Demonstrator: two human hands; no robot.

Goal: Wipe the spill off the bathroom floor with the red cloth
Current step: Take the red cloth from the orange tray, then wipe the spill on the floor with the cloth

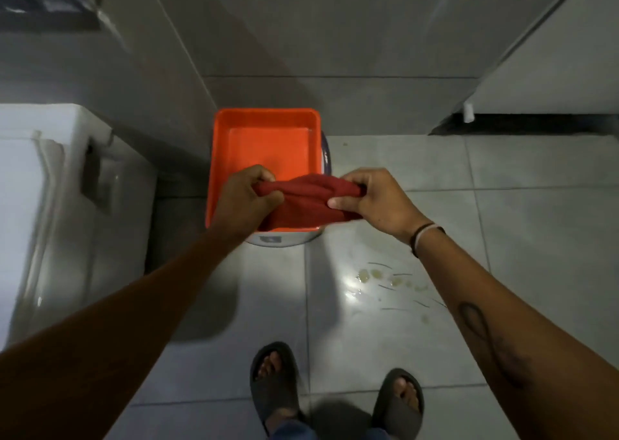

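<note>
The red cloth (310, 201) is bunched and stretched between both hands above the near edge of an orange square basin (268, 144). My left hand (246, 196) grips its left end in a fist. My right hand (378, 201) pinches its right end. The basin holds a shallow layer of water and rests on a white bucket (281, 238). The spill (388, 280), a patch of yellowish drops and thin dark streaks with a glare spot, lies on the light floor tiles below my right wrist.
A white toilet (50, 205) stands at the left, close to the basin. Grey tiled walls rise behind. A door (552, 71) with a dark threshold is at the upper right. My feet in dark slippers (335, 392) stand at the bottom centre.
</note>
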